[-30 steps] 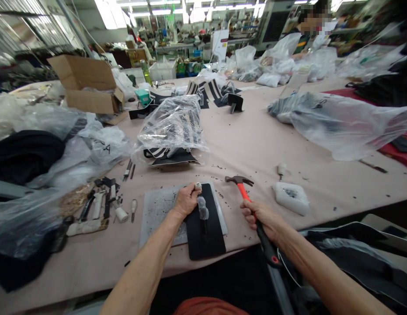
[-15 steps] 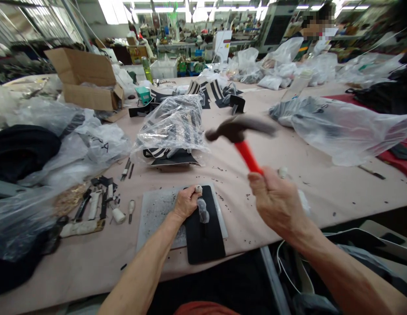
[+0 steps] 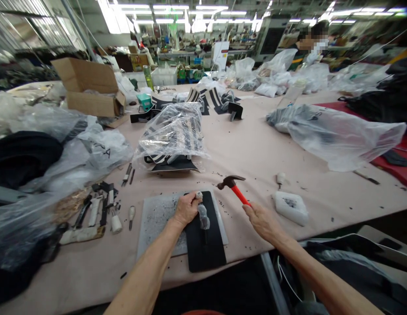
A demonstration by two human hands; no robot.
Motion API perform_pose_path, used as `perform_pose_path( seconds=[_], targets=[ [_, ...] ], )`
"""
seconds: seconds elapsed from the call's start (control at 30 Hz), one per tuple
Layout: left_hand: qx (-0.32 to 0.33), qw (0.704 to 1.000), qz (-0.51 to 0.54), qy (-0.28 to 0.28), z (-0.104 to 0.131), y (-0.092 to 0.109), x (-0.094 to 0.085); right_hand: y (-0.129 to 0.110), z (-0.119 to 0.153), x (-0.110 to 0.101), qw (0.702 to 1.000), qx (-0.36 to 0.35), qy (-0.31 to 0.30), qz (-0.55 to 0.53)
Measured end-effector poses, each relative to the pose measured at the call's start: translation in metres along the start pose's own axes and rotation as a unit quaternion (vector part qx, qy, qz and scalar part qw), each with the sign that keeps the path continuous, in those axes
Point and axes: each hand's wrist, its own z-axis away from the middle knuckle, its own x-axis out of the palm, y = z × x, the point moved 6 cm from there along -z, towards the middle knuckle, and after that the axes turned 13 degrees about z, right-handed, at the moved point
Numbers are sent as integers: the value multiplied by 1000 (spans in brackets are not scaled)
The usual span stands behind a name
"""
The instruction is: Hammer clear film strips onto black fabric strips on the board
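Observation:
My right hand (image 3: 260,218) is closed round the red handle of a claw hammer (image 3: 235,186), its dark head over the table just right of the board. My left hand (image 3: 186,207) grips an upright punch (image 3: 199,195) with a whitish wrapped top; its lower end is hidden by the fingers. Below it lies a black flat panel (image 3: 206,251), with a strap wrapped in clear plastic (image 3: 203,217) along its middle. Under the panel is a grey board (image 3: 151,223), strewn with small dark bits.
Several hand tools (image 3: 95,210) lie at left, near a white-handled tool (image 3: 131,214). A plastic-covered stack of striped pieces (image 3: 177,131) stands ahead. A white block (image 3: 291,208) and a small tool (image 3: 280,178) sit at right. A cardboard box (image 3: 88,100) and a bagged bundle (image 3: 334,131) are farther back.
My right hand has brought the hammer down from its raised position, nearer the table. My left hand keeps its hold on the punch in about the same place over the panel.

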Motion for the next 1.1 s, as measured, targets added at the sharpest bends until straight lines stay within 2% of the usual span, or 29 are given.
perform_pose_path(
  seconds=[0.07, 0.13, 0.2, 0.23, 0.33, 0.4, 0.47, 0.57, 0.63, 0.7, 0.8, 0.93, 1.03, 1.1],
  targets=[
    [-1, 1000, 3, -3, -1, -1, 0, 9, -3, 16, 999, 24, 14, 19],
    [-2, 1000, 8, 1, -1, -1, -1, 0, 1, 14, 995, 7, 94, 37],
    [-3, 1000, 17, 6, -1, 0, -1, -31, 11, 1, 980, -83, 181, 7],
    [-4, 1000, 21, 7, -1, 1, -2, -52, 17, -4, 968, -153, 198, -21],
    [-9, 999, 31, 11, -2, 2, -3, -117, 33, -10, 917, -358, 163, -59],
    [-17, 998, 50, 17, -4, -1, -4, -143, 35, -4, 901, -409, 141, -32],
    [-41, 994, 92, 47, -8, -8, -8, -153, 32, 4, 905, -400, 146, -4],
    [-96, 964, 199, 150, -12, -27, -15, -154, 30, 11, 913, -373, 161, 33],
    [-116, 943, 249, 188, -13, -34, -16, -153, 33, 9, 915, -359, 172, 66],
    [-119, 932, 270, 208, -12, -32, -18, -153, 38, -1, 911, -352, 192, 98],
    [-96, 905, 294, 292, -5, -16, -43, -152, 43, -22, 914, -324, 207, 131],
    [7, 876, 275, 396, 4, 29, -99, -146, 37, -52, 944, -229, 170, 164],
    [50, 889, 211, 404, 11, 56, -124, -140, 31, -63, 973, -143, 113, 142],
    [48, 906, 172, 383, 17, 62, -123, -135, 28, -60, 988, -77, 79, 107]
  ],
)
